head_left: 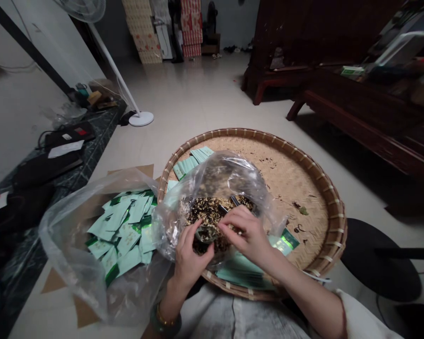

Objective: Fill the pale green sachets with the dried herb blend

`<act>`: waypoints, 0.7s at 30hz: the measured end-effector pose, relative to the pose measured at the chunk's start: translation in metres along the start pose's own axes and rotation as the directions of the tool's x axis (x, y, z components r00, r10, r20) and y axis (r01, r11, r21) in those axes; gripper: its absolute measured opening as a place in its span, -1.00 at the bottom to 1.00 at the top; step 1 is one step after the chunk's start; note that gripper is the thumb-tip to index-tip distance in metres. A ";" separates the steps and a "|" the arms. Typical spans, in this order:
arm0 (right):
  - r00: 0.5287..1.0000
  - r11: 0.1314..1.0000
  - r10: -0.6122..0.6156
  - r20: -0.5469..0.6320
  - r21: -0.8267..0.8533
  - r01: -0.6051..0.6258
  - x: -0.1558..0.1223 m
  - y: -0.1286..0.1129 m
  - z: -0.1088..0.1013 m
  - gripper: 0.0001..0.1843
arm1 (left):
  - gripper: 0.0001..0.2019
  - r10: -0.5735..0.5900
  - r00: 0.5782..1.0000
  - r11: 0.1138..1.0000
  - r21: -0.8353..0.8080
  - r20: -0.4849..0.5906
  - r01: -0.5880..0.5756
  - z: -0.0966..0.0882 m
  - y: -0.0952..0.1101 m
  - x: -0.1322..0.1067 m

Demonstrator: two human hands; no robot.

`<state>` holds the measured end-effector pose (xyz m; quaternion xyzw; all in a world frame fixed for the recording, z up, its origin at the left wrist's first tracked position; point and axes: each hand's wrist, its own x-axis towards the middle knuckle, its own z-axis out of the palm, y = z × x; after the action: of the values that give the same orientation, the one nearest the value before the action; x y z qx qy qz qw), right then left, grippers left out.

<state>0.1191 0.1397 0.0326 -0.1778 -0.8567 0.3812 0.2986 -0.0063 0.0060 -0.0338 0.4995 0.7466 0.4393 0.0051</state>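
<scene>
My left hand (190, 254) curls its fingers and thumb around a small dark cup-like container (205, 235), low over a clear plastic bag (233, 169). The bag lies open on a round woven bamboo tray (297, 174) and holds a mix of dark and pale dried bits (203, 212). Just right of the container, my right hand (245, 230) is pinched, its fingertips close to the rim. What it holds is too small to make out. Two dark, shiny handles (235, 201) stick up from the mix behind the right fingers.
Left of the tray, another clear bag (67, 230) holds many pale green sachets (129, 240). More sachets (194, 160) lie at the tray's back left, and a stack (242, 270) near its front. A white fan (141, 118) and dark wooden furniture (339, 103) stand beyond.
</scene>
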 end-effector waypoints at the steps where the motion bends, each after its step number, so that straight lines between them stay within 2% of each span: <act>1: 1.000 1.000 0.023 -0.007 0.002 -0.023 0.000 0.001 -0.004 -0.85 | -0.48 0.006 1.000 1.000 0.003 -0.013 -0.006 -0.002 -0.001 -0.001; 4: 0.992 0.994 0.078 0.095 0.068 -0.085 -0.004 0.000 -0.010 -0.85 | -0.45 0.044 0.999 0.999 -0.011 -0.029 -0.044 -0.005 -0.003 -0.003; 6: 0.980 0.990 0.053 0.192 0.118 -0.077 -0.008 -0.003 -0.007 -0.69 | -0.45 0.075 0.997 0.997 -0.027 -0.027 -0.076 -0.005 -0.003 -0.005; 8: 0.972 0.992 -0.003 0.235 0.121 -0.026 -0.014 -0.005 0.000 -0.53 | -0.46 0.087 0.996 0.996 -0.034 -0.028 -0.088 -0.004 -0.002 -0.006; 9: 0.973 0.994 -0.026 0.230 0.109 0.001 -0.016 -0.006 0.005 -0.53 | -0.46 0.084 0.996 0.996 -0.036 -0.034 -0.085 -0.003 -0.001 -0.007; 13: 0.987 0.995 -0.025 0.156 0.103 0.009 -0.019 -0.002 0.017 -0.82 | -0.51 0.029 0.998 0.997 -0.063 -0.051 -0.032 -0.001 0.003 -0.006; 15: 0.991 0.991 0.014 0.135 0.133 -0.033 -0.018 0.002 0.017 -0.82 | -0.54 -0.064 0.998 0.990 -0.125 -0.008 0.063 -0.003 0.003 -0.004; 17: 0.990 0.980 0.086 0.108 0.168 -0.103 -0.015 0.006 0.016 -0.83 | -0.63 -0.212 0.974 0.946 -0.232 0.085 0.226 -0.007 0.001 -0.001; 19: 0.970 0.939 0.225 0.086 0.246 -0.240 -0.011 0.012 0.014 -0.85 | -0.70 -0.360 0.909 0.836 -0.359 0.208 0.414 -0.010 0.000 0.004; 21: 0.908 0.825 0.398 0.128 0.383 -0.415 -0.008 0.018 0.014 -0.81 | -0.72 -0.466 0.818 0.673 -0.465 0.338 0.575 -0.012 -0.001 0.009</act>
<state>0.1177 0.1396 0.0088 -0.2827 -0.7083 0.6074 0.2223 -0.0174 0.0044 -0.0233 0.2813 0.6961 0.5636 0.3445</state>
